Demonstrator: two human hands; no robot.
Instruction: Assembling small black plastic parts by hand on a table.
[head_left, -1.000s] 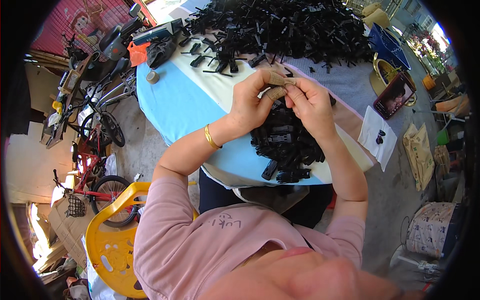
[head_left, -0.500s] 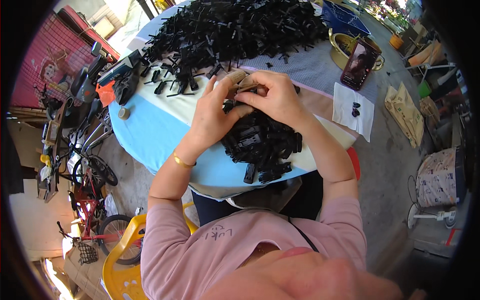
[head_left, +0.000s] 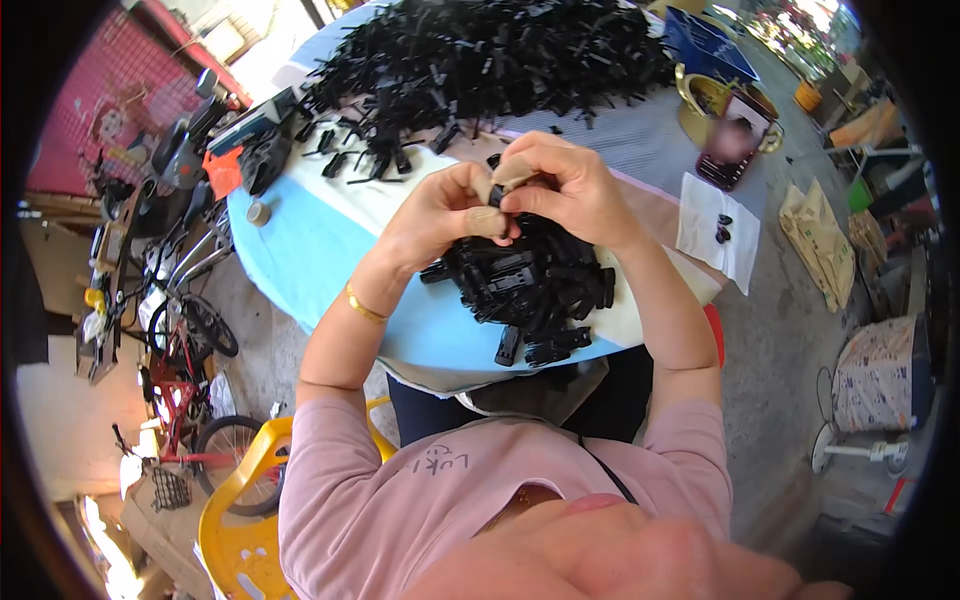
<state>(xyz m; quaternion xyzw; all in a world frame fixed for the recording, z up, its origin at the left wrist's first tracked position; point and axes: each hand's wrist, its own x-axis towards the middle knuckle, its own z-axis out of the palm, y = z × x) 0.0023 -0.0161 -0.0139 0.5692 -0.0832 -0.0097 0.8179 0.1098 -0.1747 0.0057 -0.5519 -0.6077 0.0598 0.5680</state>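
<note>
Blue, cream and pink bands mark the surface (head_left: 290, 262), whose far side carries a broad heap of black parts (head_left: 490, 60), with a smaller pile (head_left: 525, 285) of similar ones near its front edge. Over the far end of that pile, the left hand (head_left: 445, 212) and right hand (head_left: 572, 190) meet, tan wraps (head_left: 484, 221) on some fingers. Each grip is closed to a pinch on one small black piece (head_left: 496, 196), only partly visible between the fingertips.

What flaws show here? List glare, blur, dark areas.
Head view: glare bleaches the upper-left background; head view: a blurred patch covers part of the phone; head view: the corners are black, and the heaped black pieces partly merge.
</note>
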